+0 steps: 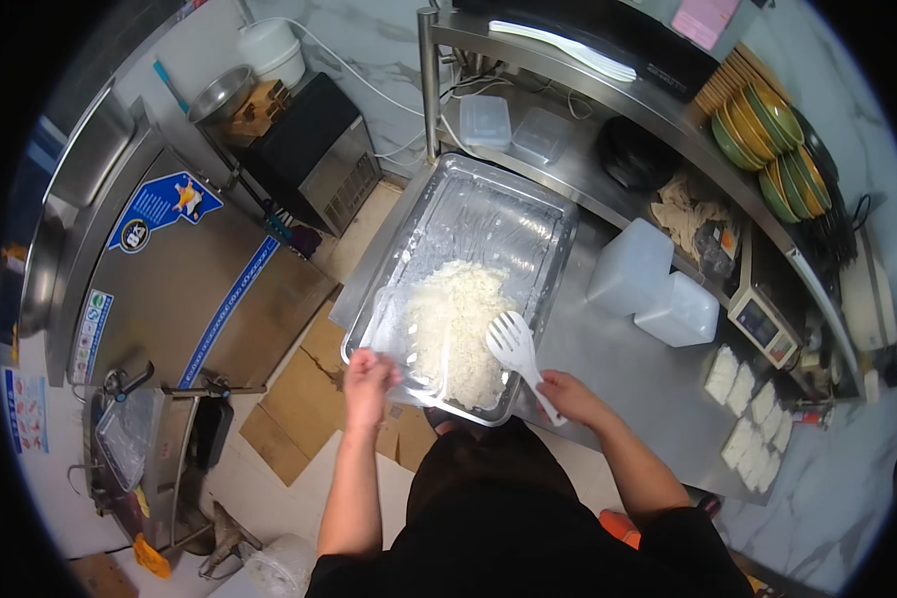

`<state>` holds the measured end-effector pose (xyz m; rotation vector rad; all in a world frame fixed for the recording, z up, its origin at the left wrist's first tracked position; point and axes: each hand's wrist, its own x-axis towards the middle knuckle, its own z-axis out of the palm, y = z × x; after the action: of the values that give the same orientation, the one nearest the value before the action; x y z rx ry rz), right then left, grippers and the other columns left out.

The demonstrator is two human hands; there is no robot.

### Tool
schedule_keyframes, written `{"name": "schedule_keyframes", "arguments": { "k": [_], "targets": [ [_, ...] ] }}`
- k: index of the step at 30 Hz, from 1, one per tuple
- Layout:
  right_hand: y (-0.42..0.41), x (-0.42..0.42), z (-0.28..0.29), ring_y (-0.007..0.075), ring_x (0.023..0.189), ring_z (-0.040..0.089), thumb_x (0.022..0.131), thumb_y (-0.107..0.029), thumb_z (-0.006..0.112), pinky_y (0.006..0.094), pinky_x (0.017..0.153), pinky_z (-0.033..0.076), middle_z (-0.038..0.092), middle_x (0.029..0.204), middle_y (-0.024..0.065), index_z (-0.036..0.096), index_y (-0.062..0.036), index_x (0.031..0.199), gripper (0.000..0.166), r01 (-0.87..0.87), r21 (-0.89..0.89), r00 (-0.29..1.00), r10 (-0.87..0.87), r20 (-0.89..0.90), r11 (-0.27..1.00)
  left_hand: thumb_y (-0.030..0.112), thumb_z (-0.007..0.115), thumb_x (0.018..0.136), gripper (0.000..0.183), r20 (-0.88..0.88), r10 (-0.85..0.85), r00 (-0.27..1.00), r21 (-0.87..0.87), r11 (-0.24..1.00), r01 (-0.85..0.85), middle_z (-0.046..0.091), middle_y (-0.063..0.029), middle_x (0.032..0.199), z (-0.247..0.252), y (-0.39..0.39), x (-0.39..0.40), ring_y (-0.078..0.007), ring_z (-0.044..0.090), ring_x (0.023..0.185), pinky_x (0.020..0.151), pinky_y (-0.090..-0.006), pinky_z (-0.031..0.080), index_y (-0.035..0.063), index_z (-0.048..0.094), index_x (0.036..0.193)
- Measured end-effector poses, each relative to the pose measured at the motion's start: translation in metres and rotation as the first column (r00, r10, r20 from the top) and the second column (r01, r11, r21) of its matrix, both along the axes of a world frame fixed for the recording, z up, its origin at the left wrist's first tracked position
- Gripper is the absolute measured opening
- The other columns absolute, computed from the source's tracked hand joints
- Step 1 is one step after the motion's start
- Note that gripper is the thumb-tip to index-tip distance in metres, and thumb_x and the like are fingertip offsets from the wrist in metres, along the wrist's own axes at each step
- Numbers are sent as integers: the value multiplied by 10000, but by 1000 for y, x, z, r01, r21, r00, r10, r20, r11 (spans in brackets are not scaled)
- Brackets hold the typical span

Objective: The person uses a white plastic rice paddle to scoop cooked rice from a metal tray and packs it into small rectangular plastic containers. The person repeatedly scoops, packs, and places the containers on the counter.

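A large metal tray (504,179) lies before me, its near half covered by a mound of white, grainy food (467,299) that looks like cooked rice. My left hand (368,385) grips a transparent plastic container (396,318) at the tray's near left corner. Motion blurs the container, and it overlaps the left part of the mound. In my right hand (572,400) is the handle of a white slotted serving spoon (512,340). Its slotted head hangs over the right side of the mound; whether it touches the food I cannot tell.
Two translucent plastic tubs (628,265) stand right of the tray on the steel counter (605,359). Beyond them are a digital scale (762,321) and several white wrapped packs (747,433). Stacked bowls (762,123) sit on the upper shelf. A steel cabinet (194,276) stands left.
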<state>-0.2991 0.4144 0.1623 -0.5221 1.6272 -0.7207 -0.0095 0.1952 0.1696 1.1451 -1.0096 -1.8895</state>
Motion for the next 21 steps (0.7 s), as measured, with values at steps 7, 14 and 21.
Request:
{"name": "schedule_keyframes", "arguments": {
  "k": [7, 14, 21],
  "targets": [
    [-51, -92, 31, 246, 543, 645, 968, -193, 492, 391, 528, 525, 665, 714, 147, 644, 37, 1017, 280, -277, 181, 792, 330, -513, 944, 296, 567, 1016, 257, 103, 231, 968, 144, 959, -244, 627, 25, 930, -43, 3, 114, -94, 593, 824, 704, -285, 508, 103, 612, 1181],
    [-100, -147, 15, 273, 505, 620, 877, -157, 525, 409, 484, 505, 650, 642, 159, 687, 49, 808, 272, -440, 337, 644, 554, -527, 832, 370, 541, 1032, 382, 233, 333, 914, 244, 889, -387, 628, -19, 1269, -106, -1, 81, -198, 525, 1231, 1031, -475, 397, 77, 594, 1271],
    [-115, -173, -1, 216, 466, 578, 881, -188, 565, 387, 420, 466, 644, 639, 124, 685, 27, 824, 253, -440, 324, 758, 540, -365, 837, 355, 537, 1025, 339, 207, 335, 919, 284, 879, -384, 674, -38, 1170, -141, -66, 44, -191, 595, 1067, 919, -402, 442, 73, 698, 1123]
  ]
}}
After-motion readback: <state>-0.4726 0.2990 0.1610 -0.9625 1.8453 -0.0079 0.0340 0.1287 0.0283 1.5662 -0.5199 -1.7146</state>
